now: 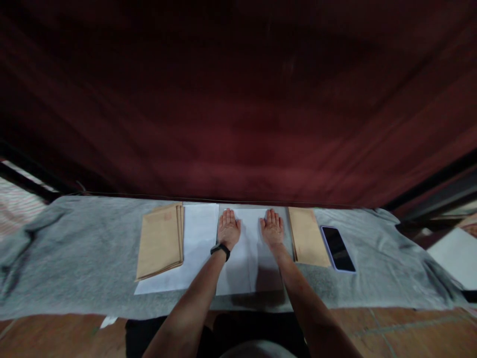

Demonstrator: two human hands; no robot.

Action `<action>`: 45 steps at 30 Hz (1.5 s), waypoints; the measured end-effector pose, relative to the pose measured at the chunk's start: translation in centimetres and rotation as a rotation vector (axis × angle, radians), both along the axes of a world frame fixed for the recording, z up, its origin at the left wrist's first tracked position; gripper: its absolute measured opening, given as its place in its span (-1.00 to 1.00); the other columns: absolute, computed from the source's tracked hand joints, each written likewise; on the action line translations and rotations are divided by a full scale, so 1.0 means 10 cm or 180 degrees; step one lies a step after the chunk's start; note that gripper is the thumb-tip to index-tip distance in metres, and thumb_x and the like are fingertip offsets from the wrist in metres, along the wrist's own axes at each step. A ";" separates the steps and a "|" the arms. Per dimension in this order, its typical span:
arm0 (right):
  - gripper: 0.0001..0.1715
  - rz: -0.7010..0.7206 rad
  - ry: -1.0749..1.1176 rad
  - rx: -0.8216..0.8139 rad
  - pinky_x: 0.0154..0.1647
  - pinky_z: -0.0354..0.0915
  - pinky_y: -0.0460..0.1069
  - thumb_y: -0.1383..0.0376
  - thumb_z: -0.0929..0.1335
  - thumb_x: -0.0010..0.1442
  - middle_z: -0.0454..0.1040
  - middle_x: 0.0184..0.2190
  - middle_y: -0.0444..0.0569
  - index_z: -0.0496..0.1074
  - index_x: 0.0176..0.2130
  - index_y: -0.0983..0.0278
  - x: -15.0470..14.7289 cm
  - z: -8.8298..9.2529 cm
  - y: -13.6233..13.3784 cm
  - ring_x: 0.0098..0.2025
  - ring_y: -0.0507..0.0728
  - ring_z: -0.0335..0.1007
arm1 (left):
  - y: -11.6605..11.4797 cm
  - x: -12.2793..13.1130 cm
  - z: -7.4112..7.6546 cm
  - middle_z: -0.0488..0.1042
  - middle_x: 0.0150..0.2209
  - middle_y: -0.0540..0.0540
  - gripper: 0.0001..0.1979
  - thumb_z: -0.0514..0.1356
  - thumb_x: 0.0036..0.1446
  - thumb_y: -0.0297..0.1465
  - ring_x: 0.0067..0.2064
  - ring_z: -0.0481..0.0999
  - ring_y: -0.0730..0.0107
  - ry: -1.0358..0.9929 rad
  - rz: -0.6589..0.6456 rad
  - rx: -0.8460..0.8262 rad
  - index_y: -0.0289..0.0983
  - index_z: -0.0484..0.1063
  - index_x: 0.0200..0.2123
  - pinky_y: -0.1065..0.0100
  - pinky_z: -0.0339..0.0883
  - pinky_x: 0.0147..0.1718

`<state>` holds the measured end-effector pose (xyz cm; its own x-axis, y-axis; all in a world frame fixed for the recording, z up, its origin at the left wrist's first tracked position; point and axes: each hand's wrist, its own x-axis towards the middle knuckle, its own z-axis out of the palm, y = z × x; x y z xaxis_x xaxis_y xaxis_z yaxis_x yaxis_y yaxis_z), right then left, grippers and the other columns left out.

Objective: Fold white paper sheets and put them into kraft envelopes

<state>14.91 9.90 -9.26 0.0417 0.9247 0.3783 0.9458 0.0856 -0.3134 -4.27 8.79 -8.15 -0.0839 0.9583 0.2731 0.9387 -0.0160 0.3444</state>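
Note:
My left hand [229, 228], with a black watch [220, 250] at the wrist, lies flat on the left part of a white paper sheet [244, 271]. Opposite it, my right hand [272, 228] rests flat near the sheet's right side. Both hands have their fingers stretched out and hold nothing. A faint line runs down the middle of the sheet. Just left of it lies more white paper [199, 233], partly covered by a stack of brown envelopes [160, 241]. Another stack of brown envelopes [309, 238] is right of my right hand.
A phone with a pale purple edge [338, 250] lies right of the right-hand envelopes. Grey cloth [93, 253] covers the narrow surface. Behind its far edge rises a dark red panel [238, 144]. Brown floor tiles [402, 333] show below, with a white scrap [108, 321] at left.

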 end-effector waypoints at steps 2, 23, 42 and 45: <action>-0.32 0.0030 0.0100 0.0223 0.31 0.08 0.36 0.15 0.04 0.45 0.23 0.30 0.38 0.14 0.35 0.51 0.01 0.04 -0.08 0.36 0.36 0.14 | -0.06 -0.01 0.09 0.19 0.34 -0.44 -0.40 -0.13 0.34 -0.33 0.40 0.10 0.03 -0.0075 -0.0025 0.0019 -0.52 0.06 0.36 -0.08 0.05 0.32; -0.27 0.0893 -0.0495 0.0115 0.37 0.06 0.25 0.14 0.18 0.44 0.16 0.37 0.14 -0.10 0.45 0.27 0.42 -0.02 -1.90 0.37 0.28 0.14 | -2.20 -0.08 0.00 0.18 0.35 -0.37 -0.34 0.03 0.35 -0.20 0.39 0.15 0.03 0.0601 -0.0830 0.0200 -0.37 -0.01 0.40 0.00 0.24 0.26; -0.35 0.1886 0.0357 -0.0471 0.38 0.11 0.28 0.21 0.31 0.33 0.29 0.31 0.06 0.19 0.35 0.18 0.82 0.21 -2.04 0.35 0.22 0.18 | -2.10 -0.41 0.58 0.52 0.12 -0.17 -0.55 -0.05 0.24 -0.60 0.13 0.51 0.21 0.0370 -0.1477 -0.0925 -0.26 0.45 0.09 0.17 0.37 0.14; -0.58 0.1884 0.0967 -0.0566 0.35 0.17 0.27 0.28 0.28 0.34 0.48 0.16 0.00 0.47 0.15 0.14 0.87 0.26 -2.05 0.27 0.22 0.30 | -2.25 -0.48 0.68 0.61 -0.05 -0.10 -0.66 -0.04 0.33 -0.45 -0.02 0.59 0.24 -0.0282 -0.1519 -0.0926 -0.19 0.52 -0.06 0.25 0.43 0.03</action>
